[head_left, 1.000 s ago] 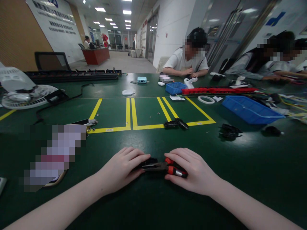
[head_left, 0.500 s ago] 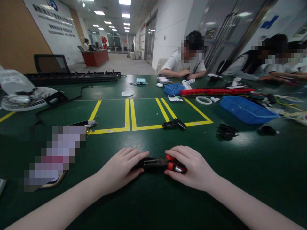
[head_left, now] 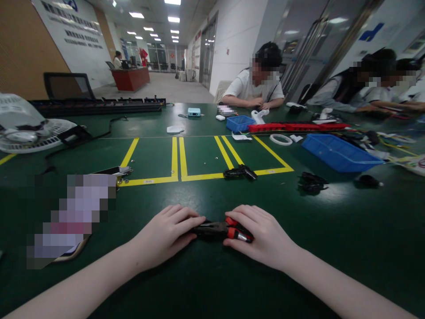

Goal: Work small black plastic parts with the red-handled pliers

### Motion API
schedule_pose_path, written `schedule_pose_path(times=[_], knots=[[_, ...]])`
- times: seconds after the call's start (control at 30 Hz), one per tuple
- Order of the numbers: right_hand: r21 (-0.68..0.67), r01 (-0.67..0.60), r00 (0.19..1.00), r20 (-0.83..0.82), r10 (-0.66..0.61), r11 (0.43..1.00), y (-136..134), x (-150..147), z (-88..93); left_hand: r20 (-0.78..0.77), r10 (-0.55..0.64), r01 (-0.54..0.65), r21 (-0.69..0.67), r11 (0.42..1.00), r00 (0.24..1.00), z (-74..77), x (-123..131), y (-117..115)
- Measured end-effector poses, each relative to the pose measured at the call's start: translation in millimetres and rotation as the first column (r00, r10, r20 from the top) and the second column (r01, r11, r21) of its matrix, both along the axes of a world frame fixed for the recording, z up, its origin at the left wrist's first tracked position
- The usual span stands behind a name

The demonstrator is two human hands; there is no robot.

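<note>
Green table (head_left: 206,195), two hands (head_left: 166,235) (head_left: 262,237), one pliers (head_left: 215,229)

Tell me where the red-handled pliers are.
Head view, bottom centre: the pliers lie on the green table between the left hand and right hand, both touching them.

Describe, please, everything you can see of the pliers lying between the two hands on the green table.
The pliers lie flat on the green table, crosswise before the person. The nose looks like dark, dull metal and points toward the left hand, whose fingers cover its tip. The handles wear red and black grips; the right hand closes over them. Whether the jaws are open is hidden.
</note>
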State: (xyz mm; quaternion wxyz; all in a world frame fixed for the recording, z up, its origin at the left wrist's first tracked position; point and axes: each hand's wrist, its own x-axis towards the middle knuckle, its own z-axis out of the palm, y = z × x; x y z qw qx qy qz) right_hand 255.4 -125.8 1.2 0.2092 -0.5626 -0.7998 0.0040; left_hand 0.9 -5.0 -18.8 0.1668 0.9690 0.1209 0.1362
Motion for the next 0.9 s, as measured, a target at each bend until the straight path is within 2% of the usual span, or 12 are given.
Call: schedule_pose_path(times=[0.3,0.6,0.9], knots=[[0.050,-0.051,0.996,0.076,0.047,0.997,1.5,8.6,3.5,0.007,0.062,-0.062,-0.038,0.997,0.998,-3.0,0.7,1.5],[0.004,-0.045,0.998,0.039,0.045,0.999,3.8,8.1,4.4,-0.013,0.036,-0.037,-0.046,0.998,0.999,2.0,0.8,0.1],[0.028,-0.053,0.998,0.043,0.052,0.998,3.5,8.4,3.9,-0.024,0.086,-0.088,-0.086,0.992,0.996,5.4,1.3,-1.9]])
